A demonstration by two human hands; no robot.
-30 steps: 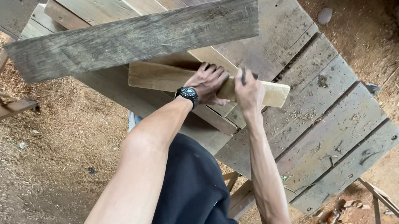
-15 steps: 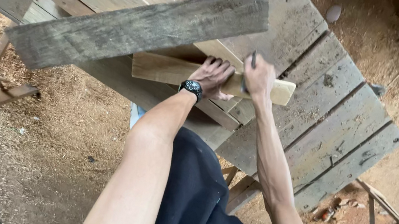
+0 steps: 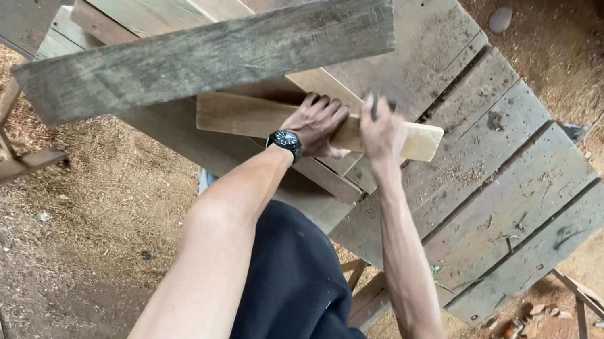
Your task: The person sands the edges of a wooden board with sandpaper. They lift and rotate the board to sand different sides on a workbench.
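Marking in hand: left hand (image 3: 316, 123) pressed flat on pale strip (image 3: 261, 118) atop workbench (image 3: 494, 193), right hand (image 3: 380, 129) closed on thin dark tool (image 3: 375, 106); next wants steady hold; grey plank (image 3: 199, 54) beyond

Since a second ago, the right hand (image 3: 383, 132) has lifted the pencil (image 3: 375, 106) upright above the pale board (image 3: 245, 116), while the left hand (image 3: 318, 123) flattened on it.

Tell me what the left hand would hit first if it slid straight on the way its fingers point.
Probably the weathered grey plank. The left hand lies flat on the pale wood strip, fingers aimed up the picture, where that plank's edge overhangs; how high it sits is unclear.
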